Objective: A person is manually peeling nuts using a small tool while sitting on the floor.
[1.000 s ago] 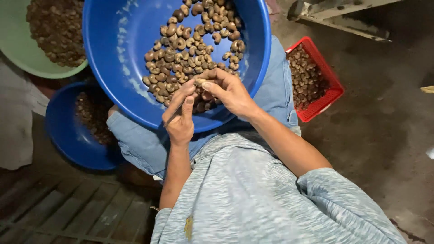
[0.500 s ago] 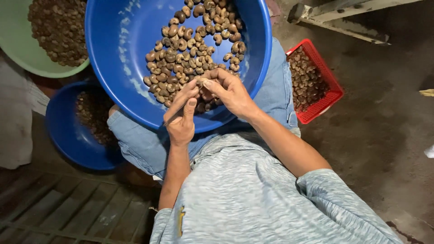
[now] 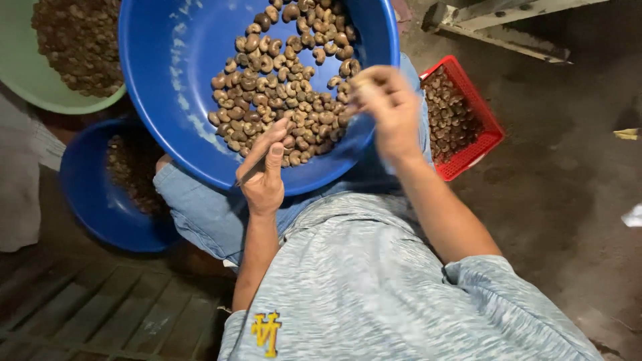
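Big blue basin (image 3: 174,100) sits on the person's lap, top rim cut off by the frame. Pile of curved brown nuts (image 3: 284,87) lies toward its right side, running down to the near rim.

Left hand (image 3: 262,175) is over the near rim, thumb and forefinger pinched on a thin dark tool (image 3: 249,172), prob a small blade but too slim to tell. Forefinger tip touches the nuts at the pile's near edge.

Right hand (image 3: 386,110) is up by the basin's right rim and badly motion-blurred. Fingers look curled w/ something small and brown at the tips, but can't tell if it's actually gripping a nut or not.

Other stuff: red basket (image 3: 491,127) of the same kind of nuts on the floor just right of the basin, partly hidden behind the right hand & knee. Green bowl (image 3: 27,87) w/ brown bits top left, cut off. Smaller blue bowl (image 3: 93,214) lower left, half tucked under the big basin, contents too dark to make out
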